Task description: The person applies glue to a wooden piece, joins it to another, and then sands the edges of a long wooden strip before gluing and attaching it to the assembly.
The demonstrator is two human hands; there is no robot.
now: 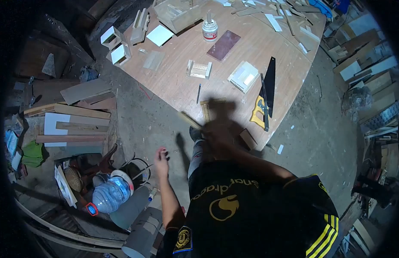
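My left hand (161, 161) is raised off the table's left side, above the floor, with loosely parted fingers and nothing visible in them. Dark shadow covers my right hand (215, 138) at the table's near edge. From it a narrow wooden strip (191, 120) points up and left; the grip itself is hard to see. Just beyond lies a yellowish try square (205, 111), partly shaded, with a pencil (198, 93) farther up. A small wooden block (248, 139) sits right of my right hand. To the right lies a handsaw (268, 94) with a yellow handle.
On the table (173, 86) are a small wooden frame piece (199, 69), white-topped panels (244, 76), a maroon board (224, 45) and a white glue tub (210, 31). Offcuts fill the far end. A large water bottle (109, 195) and stacked boards (75, 129) lie left.
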